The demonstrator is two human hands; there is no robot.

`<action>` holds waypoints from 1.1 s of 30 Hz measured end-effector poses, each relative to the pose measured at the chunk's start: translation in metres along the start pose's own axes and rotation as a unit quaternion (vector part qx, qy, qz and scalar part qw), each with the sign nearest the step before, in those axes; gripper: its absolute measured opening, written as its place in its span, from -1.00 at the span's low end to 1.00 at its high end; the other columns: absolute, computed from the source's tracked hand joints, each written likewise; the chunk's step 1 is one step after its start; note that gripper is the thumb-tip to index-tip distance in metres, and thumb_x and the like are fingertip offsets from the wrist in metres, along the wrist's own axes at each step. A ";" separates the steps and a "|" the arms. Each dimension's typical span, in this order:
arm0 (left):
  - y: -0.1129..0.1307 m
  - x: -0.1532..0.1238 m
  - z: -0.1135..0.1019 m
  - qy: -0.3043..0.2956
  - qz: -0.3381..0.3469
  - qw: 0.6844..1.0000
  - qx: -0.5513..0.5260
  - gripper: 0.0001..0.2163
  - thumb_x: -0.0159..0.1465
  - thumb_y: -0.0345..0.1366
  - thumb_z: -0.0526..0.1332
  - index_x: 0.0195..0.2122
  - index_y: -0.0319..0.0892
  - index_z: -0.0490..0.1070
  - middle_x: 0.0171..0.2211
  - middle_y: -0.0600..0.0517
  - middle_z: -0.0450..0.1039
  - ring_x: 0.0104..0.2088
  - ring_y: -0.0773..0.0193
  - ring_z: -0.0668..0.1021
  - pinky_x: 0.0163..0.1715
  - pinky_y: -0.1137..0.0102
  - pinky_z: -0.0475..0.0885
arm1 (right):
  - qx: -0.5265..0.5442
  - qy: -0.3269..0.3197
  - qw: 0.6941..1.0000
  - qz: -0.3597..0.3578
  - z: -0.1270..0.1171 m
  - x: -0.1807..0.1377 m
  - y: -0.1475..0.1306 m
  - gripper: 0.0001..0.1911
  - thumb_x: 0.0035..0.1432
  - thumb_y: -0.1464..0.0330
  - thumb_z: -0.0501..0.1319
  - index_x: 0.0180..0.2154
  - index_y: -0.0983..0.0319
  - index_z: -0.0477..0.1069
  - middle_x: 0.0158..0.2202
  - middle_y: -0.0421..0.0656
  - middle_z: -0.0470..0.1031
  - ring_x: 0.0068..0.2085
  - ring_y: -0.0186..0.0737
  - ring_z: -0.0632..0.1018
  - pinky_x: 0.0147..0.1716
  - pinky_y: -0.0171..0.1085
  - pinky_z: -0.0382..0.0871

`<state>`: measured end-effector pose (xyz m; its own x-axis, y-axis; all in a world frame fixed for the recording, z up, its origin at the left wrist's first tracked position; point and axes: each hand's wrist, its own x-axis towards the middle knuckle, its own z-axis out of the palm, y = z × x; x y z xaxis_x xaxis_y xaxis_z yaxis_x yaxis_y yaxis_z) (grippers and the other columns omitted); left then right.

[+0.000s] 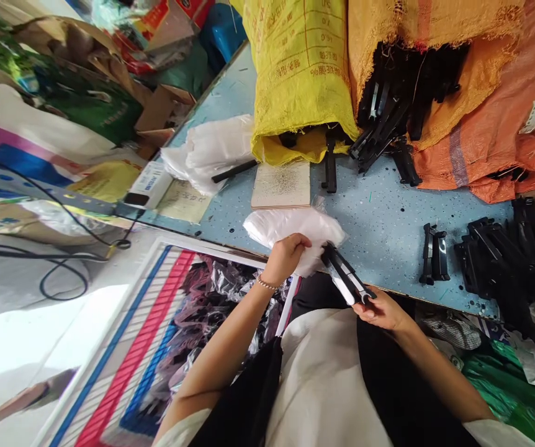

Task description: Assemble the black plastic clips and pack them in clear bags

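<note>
My left hand [287, 256] pinches the edge of a clear plastic bag on top of a stack of plastic bags [286, 225] at the table's front edge. In my right hand [382, 310] are long black plastic parts [349, 273], gripped at their near end and tilted so that the far end reaches the bags. Their exact kind I cannot make out. Two similar black parts [434, 254] lie side by side on the table to the right, and a large heap of them [504, 261] lies beyond.
A yellow woven sack [302, 81] and orange sacks [476, 133] spill black parts at the back of the blue table [374, 211]. A pad of board [281, 185] lies behind the bags. Below left stands a striped crate [132, 347] of bagged parts. Another person's arm [20, 400] shows at lower left.
</note>
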<state>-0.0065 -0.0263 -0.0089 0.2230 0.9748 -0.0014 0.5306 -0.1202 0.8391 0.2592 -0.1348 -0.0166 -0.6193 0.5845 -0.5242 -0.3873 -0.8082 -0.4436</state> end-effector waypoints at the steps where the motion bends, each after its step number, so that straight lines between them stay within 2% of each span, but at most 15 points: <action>1: -0.002 -0.001 -0.001 0.004 0.044 0.998 0.036 -0.79 0.29 -0.45 0.05 -0.23 -0.18 0.49 -0.22 -0.05 0.59 -0.18 0.23 0.61 -0.08 0.29 0.53 | -0.001 -0.005 1.000 0.004 0.000 -0.001 0.001 -0.63 -0.01 0.18 0.47 -0.45 0.27 0.37 -0.61 -0.28 0.34 -0.67 -0.56 0.11 -0.71 -0.48 -0.11; 3: -0.004 -0.003 -0.002 0.015 0.122 0.988 0.096 -0.70 0.34 -0.47 0.00 -0.08 -0.20 0.52 -0.06 -0.11 0.57 -0.02 0.19 0.59 0.06 0.24 0.51 | 0.008 -0.032 0.999 0.019 -0.002 -0.001 0.002 -0.65 0.02 0.19 0.46 -0.44 0.27 0.39 -0.58 -0.28 0.35 -0.67 -0.57 0.10 -0.72 -0.48 -0.09; 5: -0.004 -0.008 0.001 0.025 0.177 0.973 0.144 -0.64 0.38 -0.47 -0.02 0.10 -0.22 0.46 0.06 -0.16 0.51 0.07 0.16 0.56 0.11 0.22 0.51 | 0.046 -0.076 0.995 0.037 -0.005 0.006 0.002 -0.66 0.02 0.21 0.47 -0.38 0.31 0.43 -0.56 -0.30 0.32 -0.66 -0.58 0.07 -0.73 -0.50 -0.07; 8: 0.004 -0.022 0.010 0.028 0.251 0.948 0.195 -0.54 0.40 -0.51 -0.04 0.31 -0.21 0.27 0.16 -0.21 0.43 0.12 0.13 0.54 0.15 0.20 0.50 | 0.133 -0.135 0.980 0.057 -0.008 0.026 0.001 -0.59 0.03 0.18 0.46 -0.25 0.37 0.46 -0.56 -0.35 0.25 -0.66 -0.60 0.02 -0.76 -0.54 -0.08; 10: 0.012 -0.037 0.017 0.022 0.298 0.934 0.197 -0.46 0.40 -0.52 -0.05 0.41 -0.17 0.08 0.21 -0.22 0.38 0.14 0.13 0.53 0.15 0.21 0.50 | 0.169 -0.143 0.974 0.049 -0.008 0.040 -0.002 -0.59 0.07 0.17 0.44 -0.22 0.37 0.45 -0.55 -0.37 0.23 -0.65 -0.59 0.00 -0.77 -0.55 -0.09; 12: 0.022 -0.050 0.023 0.020 0.329 0.928 0.176 -0.40 0.41 -0.53 -0.04 0.46 -0.12 -0.07 0.23 -0.21 0.36 0.15 0.15 0.52 0.14 0.24 0.51 | 0.162 -0.140 0.976 0.037 -0.007 0.048 -0.004 -0.63 0.09 0.18 0.41 -0.24 0.34 0.44 -0.55 -0.36 0.24 -0.65 -0.58 0.00 -0.77 -0.55 -0.06; 15: 0.028 -0.060 0.025 0.055 0.311 0.938 0.142 -0.37 0.39 -0.56 -0.03 0.46 -0.06 -0.09 0.21 -0.18 0.36 0.18 0.19 0.49 0.16 0.29 0.50 | 0.130 -0.142 0.981 0.020 -0.004 0.050 -0.004 -0.62 0.04 0.20 0.45 -0.27 0.33 0.42 -0.52 -0.32 0.29 -0.64 -0.58 0.04 -0.75 -0.54 0.00; 18: 0.022 -0.057 0.019 0.115 0.251 0.951 0.138 -0.41 0.38 -0.57 -0.01 0.42 -0.07 0.05 0.21 -0.19 0.34 0.23 0.17 0.45 0.20 0.25 0.47 | 0.150 -0.149 0.977 0.001 -0.003 0.043 -0.001 -0.59 0.07 0.15 0.43 -0.24 0.34 0.42 -0.53 -0.34 0.26 -0.65 -0.57 0.03 -0.75 -0.52 0.00; 22: 0.010 -0.048 0.017 0.100 0.250 0.946 0.180 -0.48 0.38 -0.58 -0.05 0.32 -0.09 0.21 0.25 -0.21 0.31 0.24 0.12 0.45 0.13 0.20 0.52 | 0.164 -0.158 0.973 -0.025 0.000 0.037 0.004 -0.59 0.13 0.11 0.39 -0.24 0.33 0.41 -0.54 -0.36 0.20 -0.66 -0.56 0.03 -0.74 -0.52 0.00; 24: 0.010 -0.045 0.018 0.100 0.253 0.938 0.215 -0.43 0.36 -0.60 -0.07 0.37 -0.11 0.12 0.29 -0.25 0.26 0.28 0.08 0.41 0.16 0.18 0.50 | 0.146 -0.172 0.974 -0.026 0.003 0.035 0.005 -0.55 0.07 0.10 0.43 -0.23 0.32 0.40 -0.54 -0.36 0.22 -0.65 -0.56 0.02 -0.73 -0.50 -0.02; 26: 0.016 -0.045 0.022 0.109 0.261 0.931 0.230 -0.35 0.34 -0.62 -0.08 0.45 -0.14 -0.08 0.35 -0.29 0.19 0.35 0.06 0.32 0.19 0.16 0.47 | 0.119 -0.175 0.977 -0.032 0.007 0.035 0.003 -0.51 0.01 0.08 0.45 -0.24 0.31 0.39 -0.54 -0.36 0.23 -0.64 -0.55 0.01 -0.74 -0.48 -0.05; 28: 0.026 -0.050 0.026 0.095 0.298 0.925 0.217 -0.30 0.34 -0.62 -0.08 0.48 -0.15 -0.22 0.37 -0.30 0.15 0.37 0.06 0.29 0.18 0.18 0.48 | 0.065 -0.132 0.987 -0.063 0.010 0.036 0.000 -0.50 -0.03 0.02 0.44 -0.32 0.26 0.36 -0.56 -0.36 0.23 -0.65 -0.54 0.01 -0.73 -0.46 -0.08; 30: 0.038 -0.057 0.031 0.050 0.349 0.916 0.189 -0.30 0.34 -0.61 -0.06 0.48 -0.18 -0.24 0.35 -0.31 0.20 0.31 0.08 0.38 0.14 0.21 0.50 | -0.006 -0.042 0.992 -0.117 0.014 0.037 -0.004 -0.50 -0.04 -0.03 0.42 -0.44 0.22 0.31 -0.62 -0.38 0.19 -0.66 -0.52 0.04 -0.72 -0.44 -0.07; 33: 0.050 -0.064 0.041 -0.010 0.394 0.905 0.160 -0.32 0.34 -0.60 -0.03 0.47 -0.24 -0.20 0.29 -0.32 0.28 0.21 0.07 0.49 0.07 0.23 0.55 | -0.141 0.099 0.968 -0.182 0.024 0.036 -0.007 -0.54 0.11 0.01 0.34 -0.53 0.19 0.27 -0.70 -0.36 0.17 -0.68 -0.45 0.16 -0.70 -0.39 0.01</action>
<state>0.0390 -0.1019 0.0111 0.6485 0.5601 0.5155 0.4092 -0.8276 0.3843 0.2238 -0.1098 -0.0150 -0.3235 0.8521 -0.4114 -0.3357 -0.5099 -0.7920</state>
